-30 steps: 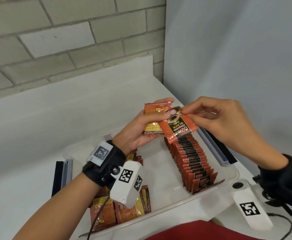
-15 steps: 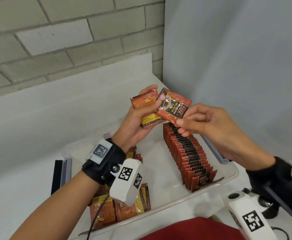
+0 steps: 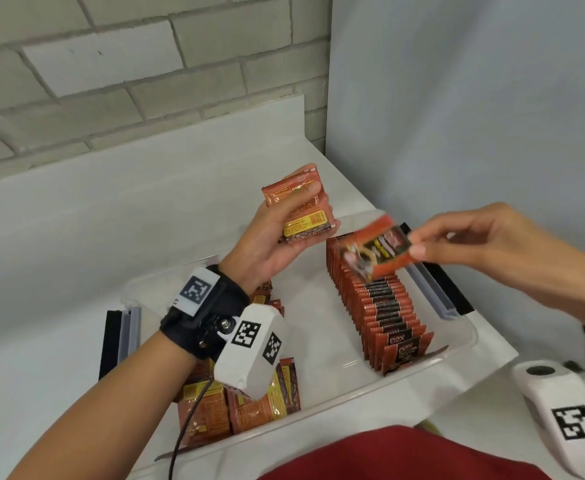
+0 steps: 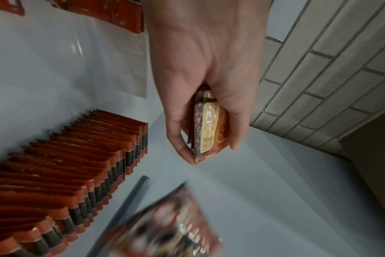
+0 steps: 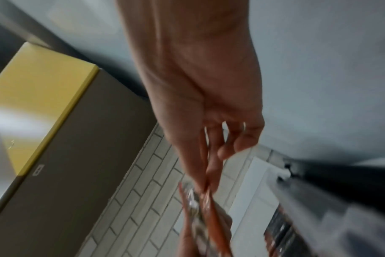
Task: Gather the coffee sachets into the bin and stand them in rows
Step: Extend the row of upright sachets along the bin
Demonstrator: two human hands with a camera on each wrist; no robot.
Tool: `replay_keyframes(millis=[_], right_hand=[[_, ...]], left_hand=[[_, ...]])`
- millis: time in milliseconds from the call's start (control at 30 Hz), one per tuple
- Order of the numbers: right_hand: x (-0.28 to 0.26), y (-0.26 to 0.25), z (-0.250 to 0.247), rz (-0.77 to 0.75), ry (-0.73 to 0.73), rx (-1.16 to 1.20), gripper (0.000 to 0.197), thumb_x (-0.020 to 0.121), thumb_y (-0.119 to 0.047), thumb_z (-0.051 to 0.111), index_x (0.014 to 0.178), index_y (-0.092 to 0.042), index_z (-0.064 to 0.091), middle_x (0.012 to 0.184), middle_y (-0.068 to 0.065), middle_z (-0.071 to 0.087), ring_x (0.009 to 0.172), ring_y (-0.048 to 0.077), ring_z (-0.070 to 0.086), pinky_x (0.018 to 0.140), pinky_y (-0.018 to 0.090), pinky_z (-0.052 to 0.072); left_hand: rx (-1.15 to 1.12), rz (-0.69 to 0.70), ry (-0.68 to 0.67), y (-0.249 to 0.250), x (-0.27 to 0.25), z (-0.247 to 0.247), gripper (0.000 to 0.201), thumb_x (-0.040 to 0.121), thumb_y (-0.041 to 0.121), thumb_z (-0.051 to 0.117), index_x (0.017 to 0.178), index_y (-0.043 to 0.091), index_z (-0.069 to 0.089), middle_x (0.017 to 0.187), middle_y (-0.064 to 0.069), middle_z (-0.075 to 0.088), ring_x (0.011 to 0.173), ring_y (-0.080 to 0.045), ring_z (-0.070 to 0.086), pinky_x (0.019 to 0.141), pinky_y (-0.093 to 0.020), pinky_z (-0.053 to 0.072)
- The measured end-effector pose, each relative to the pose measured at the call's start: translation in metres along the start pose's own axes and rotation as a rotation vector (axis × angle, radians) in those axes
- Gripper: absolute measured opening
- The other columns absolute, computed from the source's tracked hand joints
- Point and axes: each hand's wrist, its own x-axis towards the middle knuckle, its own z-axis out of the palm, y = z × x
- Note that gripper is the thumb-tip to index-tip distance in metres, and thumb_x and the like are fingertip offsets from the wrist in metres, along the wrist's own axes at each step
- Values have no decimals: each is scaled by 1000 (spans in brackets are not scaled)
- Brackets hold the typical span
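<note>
Loose sachets [image 3: 249, 403]: they lie flat in a heap at the left end of the clear bin [image 3: 464, 344], partly under your left wrist; not yet stood up.
Left hand [image 3: 266, 244]: your fingers [image 4: 176, 139] and thumb curl round a small stack of sachets [image 3: 304, 209], raised above the bin's far left part.
Stack handling: judged light and thin; the foil looks slick, so the packs may slide over one another. Keep the thumb across the flat face, as you have it.
Single sachet [image 3: 377, 251]: blurred, held above the far end of the standing row [image 3: 381, 306], apart from it.
Right hand [image 3: 485, 244]: thumb and forefinger pinch that sachet at its right edge; the other fingers hang loosely curled.
Sachet handling: judged soft and floppy; hold by the crimped seam and lower it edge first.
Standing row: upright along the bin's right side; likely to topple like cards if you knock it.
Bench [image 3: 59, 358]: white, carries the bin.
</note>
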Motion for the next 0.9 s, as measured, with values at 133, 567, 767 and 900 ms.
replay_keyframes(millis=[133, 567, 767, 900], right_hand=[[-14, 4, -17, -171, -323, -380, 24, 71, -61, 64, 91, -50, 72, 82, -17, 70, 85, 12, 54, 71, 20, 44], [-12, 18, -4, -202, -634, -816, 10, 88, -38, 64, 95, -42, 71, 97, -38, 57, 105, -5, 34, 78, 12, 35], [-11, 26, 8, -221, -558, -912, 8, 84, -38, 69, 92, -41, 70, 77, -31, 49, 98, -4, 37, 76, 15, 35], [-11, 21, 12, -229, -568, -959, 9, 85, -38, 68, 94, -40, 70, 75, -32, 41, 98, -9, 31, 83, 16, 36]], left_hand=[[1, -50, 59, -2, 0, 1, 8, 89, 10, 61, 97, 11, 62, 81, -5, 69, 72, -15, 69, 67, -36, 59], [-15, -108, 94, 0, -4, 5, 7, 92, 6, 55, 96, 6, 60, 76, -7, 71, 70, -17, 71, 66, -35, 60], [-25, -117, 99, 1, -5, 5, 12, 91, 6, 54, 102, 6, 59, 80, -8, 72, 73, -18, 71, 68, -38, 61], [-34, -116, 98, 1, -5, 5, 13, 90, 4, 54, 102, 5, 58, 81, -10, 71, 73, -19, 71, 66, -38, 60]])
